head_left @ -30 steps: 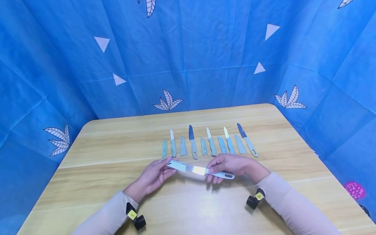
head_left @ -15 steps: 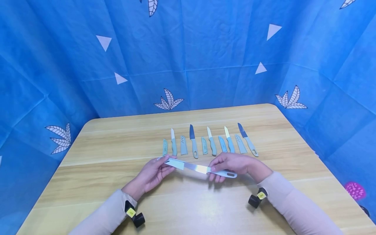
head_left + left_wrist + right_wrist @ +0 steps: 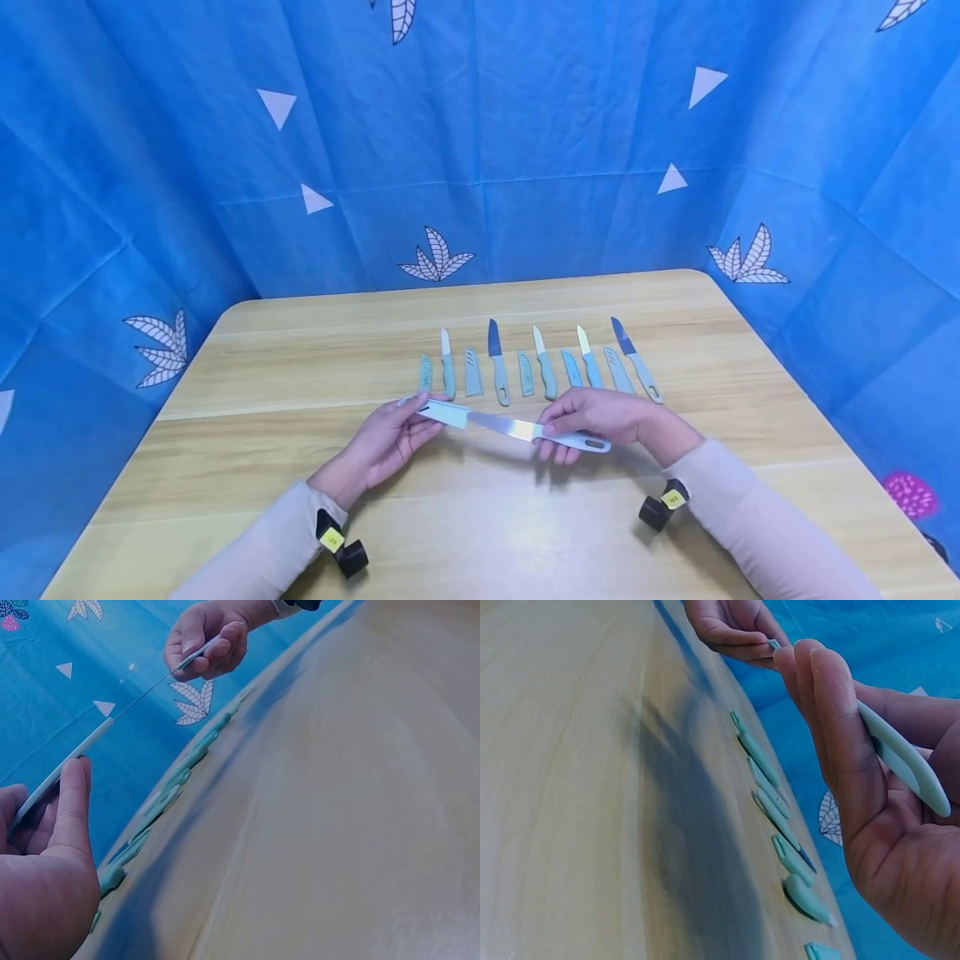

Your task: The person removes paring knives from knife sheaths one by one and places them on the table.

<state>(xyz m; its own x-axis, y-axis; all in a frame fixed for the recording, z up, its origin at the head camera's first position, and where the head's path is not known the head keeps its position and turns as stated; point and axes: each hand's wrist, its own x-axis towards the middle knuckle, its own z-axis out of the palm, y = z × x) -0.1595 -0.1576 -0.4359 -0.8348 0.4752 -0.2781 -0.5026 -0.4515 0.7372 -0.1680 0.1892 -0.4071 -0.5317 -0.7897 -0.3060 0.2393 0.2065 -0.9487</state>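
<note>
In the head view my left hand (image 3: pixel 390 442) pinches a pale blade sheath (image 3: pixel 444 413) between thumb and fingers. My right hand (image 3: pixel 592 419) grips the pale handle of a kitchen knife (image 3: pixel 577 439), which has a hole near its end. The knife's bare silver blade spans the gap between the hands, its front part hidden inside the sheath. Both are held up over the table, tilted slightly down to the right. The left wrist view shows the sheath (image 3: pixel 64 766) edge-on in my fingers, and the right wrist view shows the knife handle (image 3: pixel 907 761) lying across my palm.
Beyond my hands, several knives lie in a row on the wooden table (image 3: pixel 300 367), such as a dark-bladed knife (image 3: pixel 498 367) and another at the right end (image 3: pixel 636 360). Sheaths, among them a grey-blue sheath (image 3: pixel 618 369), alternate with them. A blue curtain (image 3: pixel 555 225) hangs behind.
My hands have drawn slightly apart, and a longer stretch of bare blade shows between the sheath and the handle. The head view has shifted a little.
</note>
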